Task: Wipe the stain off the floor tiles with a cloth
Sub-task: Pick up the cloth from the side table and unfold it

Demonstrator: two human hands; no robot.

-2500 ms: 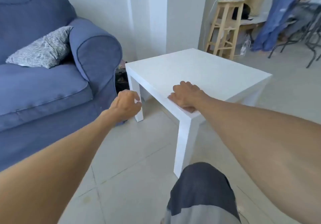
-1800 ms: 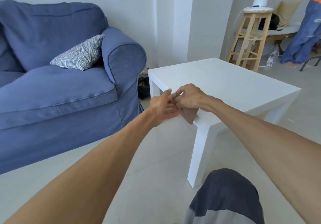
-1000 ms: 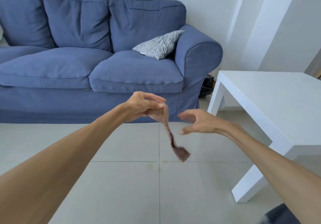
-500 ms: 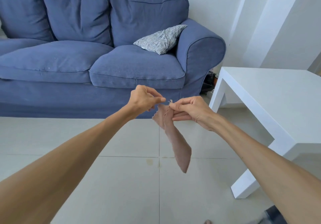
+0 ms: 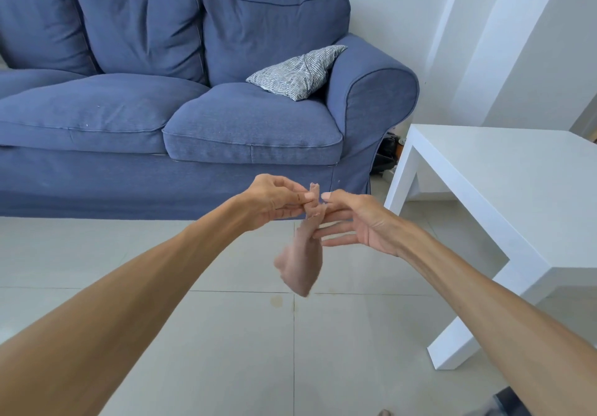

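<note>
Left hand (image 5: 274,199) pinching the hanging cloth (image 5: 303,254), right hand (image 5: 358,222) spreading open beside it: bunching it into a pad is advisable before lowering onto the stain (image 5: 277,301).

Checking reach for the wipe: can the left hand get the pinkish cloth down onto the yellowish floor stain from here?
Probably yes: the left hand pinches the pinkish cloth in mid-air; nothing lies between it and the yellowish stain.

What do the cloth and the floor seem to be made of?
The cloth looks like thin, soft woven fabric: it hangs limp and creased from the left hand. The floor looks like glazed ceramic tile: pale, smooth, slightly glossy, with straight grout lines.
</note>
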